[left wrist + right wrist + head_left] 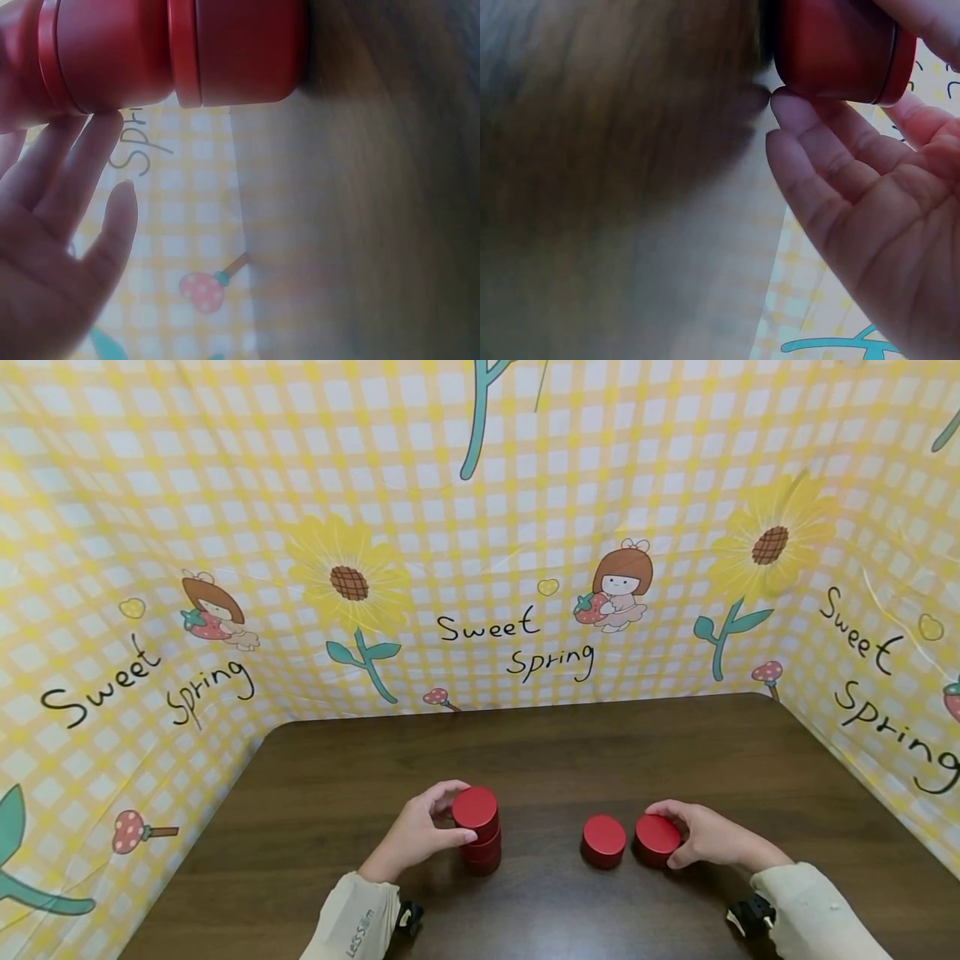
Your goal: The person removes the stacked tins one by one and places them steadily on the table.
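Round red lidded tins stand on the dark wooden table. My left hand [420,835] holds the top tin [475,810] of a stack between thumb and fingers. Below it, the lower tins [482,853] of the stack rest on the table; the left wrist view shows a lower tin [247,52] against the wood. Over on the right, my right hand [708,837] grips another tin [657,839], thumb on the near side and fingers behind. In the right wrist view, fingers lie along that tin's [836,52] side. A single tin [603,841] stands just left of it, untouched.
The brown tabletop [525,752] runs back to a yellow checked cloth [420,552], which hangs behind and along both sides. Black straps with small devices sit at both wrists, below the pale sleeves [817,910].
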Action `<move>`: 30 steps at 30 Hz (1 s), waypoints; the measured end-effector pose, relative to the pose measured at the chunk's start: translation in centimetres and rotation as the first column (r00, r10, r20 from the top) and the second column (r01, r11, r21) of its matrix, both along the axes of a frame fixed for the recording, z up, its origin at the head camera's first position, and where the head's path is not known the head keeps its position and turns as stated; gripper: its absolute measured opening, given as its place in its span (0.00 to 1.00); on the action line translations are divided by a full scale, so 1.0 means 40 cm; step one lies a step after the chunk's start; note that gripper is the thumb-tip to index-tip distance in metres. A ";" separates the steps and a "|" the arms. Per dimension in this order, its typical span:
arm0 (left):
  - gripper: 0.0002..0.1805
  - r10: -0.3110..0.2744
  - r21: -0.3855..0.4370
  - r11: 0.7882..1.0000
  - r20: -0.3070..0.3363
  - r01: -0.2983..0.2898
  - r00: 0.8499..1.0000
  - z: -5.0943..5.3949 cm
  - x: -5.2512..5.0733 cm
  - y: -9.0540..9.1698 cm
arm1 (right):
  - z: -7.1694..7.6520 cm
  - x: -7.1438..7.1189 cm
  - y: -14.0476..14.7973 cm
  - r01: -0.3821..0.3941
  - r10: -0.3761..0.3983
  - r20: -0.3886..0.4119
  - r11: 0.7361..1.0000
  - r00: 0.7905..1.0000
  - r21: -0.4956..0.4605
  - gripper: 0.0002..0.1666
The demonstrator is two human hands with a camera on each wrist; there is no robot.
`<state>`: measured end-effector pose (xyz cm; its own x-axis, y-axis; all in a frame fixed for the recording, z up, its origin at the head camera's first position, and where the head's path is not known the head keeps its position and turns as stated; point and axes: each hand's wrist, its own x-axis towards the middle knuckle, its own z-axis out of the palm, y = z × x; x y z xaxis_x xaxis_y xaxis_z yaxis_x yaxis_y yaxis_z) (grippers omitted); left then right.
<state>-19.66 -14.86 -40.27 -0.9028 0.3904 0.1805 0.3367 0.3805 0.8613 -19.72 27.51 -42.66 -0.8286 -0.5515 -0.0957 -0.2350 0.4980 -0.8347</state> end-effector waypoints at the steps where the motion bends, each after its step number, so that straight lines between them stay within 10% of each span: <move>1: 0.31 -0.002 0.003 1.000 0.001 0.002 1.000 0.000 0.000 0.000 | 0.001 0.001 -0.001 0.005 -0.005 -0.007 1.000 1.000 0.014 0.37; 30: 0.32 0.026 -0.045 0.999 0.000 -0.026 1.000 -0.002 0.001 0.005 | 0.068 -0.014 -0.040 0.037 -0.046 -0.122 0.997 0.991 -0.071 0.35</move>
<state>-19.63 -14.67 -40.35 -0.9130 0.3741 0.1629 0.3257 0.4278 0.8431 -20.26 25.93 -39.94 -0.8541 -0.5181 0.0458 -0.3189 0.4522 -0.8329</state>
